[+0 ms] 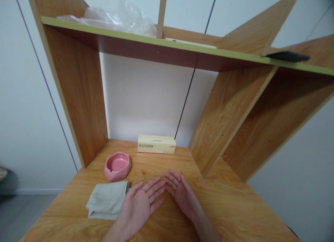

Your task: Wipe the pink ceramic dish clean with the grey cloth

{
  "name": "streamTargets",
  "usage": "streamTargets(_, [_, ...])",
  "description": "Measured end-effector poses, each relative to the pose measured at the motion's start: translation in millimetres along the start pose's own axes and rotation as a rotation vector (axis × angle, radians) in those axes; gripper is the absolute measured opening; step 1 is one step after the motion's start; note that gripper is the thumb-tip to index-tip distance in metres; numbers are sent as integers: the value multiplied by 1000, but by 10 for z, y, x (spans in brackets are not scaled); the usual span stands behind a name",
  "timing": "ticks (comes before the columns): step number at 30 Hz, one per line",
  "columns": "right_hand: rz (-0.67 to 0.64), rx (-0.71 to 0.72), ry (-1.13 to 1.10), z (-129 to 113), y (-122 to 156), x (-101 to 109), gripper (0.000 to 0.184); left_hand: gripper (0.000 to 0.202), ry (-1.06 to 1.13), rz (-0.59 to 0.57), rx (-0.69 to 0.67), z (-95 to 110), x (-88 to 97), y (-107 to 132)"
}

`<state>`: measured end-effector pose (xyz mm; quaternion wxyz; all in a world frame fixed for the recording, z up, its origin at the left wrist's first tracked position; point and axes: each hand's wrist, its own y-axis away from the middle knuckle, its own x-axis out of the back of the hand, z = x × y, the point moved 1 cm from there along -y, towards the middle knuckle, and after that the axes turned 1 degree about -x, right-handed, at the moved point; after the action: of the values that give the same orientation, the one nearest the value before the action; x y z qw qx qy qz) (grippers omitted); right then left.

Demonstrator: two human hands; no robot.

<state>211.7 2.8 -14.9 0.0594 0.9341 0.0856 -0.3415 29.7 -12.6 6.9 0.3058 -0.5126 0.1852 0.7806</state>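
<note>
Left hand (139, 203) and right hand (180, 195) open, flat on desk (229, 207), folded cloth (107, 200) beside left, pink ashtray (117, 166), box (156, 144) behind.

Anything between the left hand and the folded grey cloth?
Nothing visible. The left hand lies flat on the desk, its edge right beside the grey cloth. The pink ashtray sits behind the cloth, out of the way.

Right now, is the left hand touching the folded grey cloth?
Cannot tell. In the head view the left hand lies flat right beside the cloth; its thumb edge meets the cloth's outline, with no plain gap or contact.
</note>
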Motion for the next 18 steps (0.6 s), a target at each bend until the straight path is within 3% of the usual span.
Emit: streamTargets(18, [-9, 9, 3, -20, 43, -57, 38, 50, -30, 2, -49, 28, -35, 11])
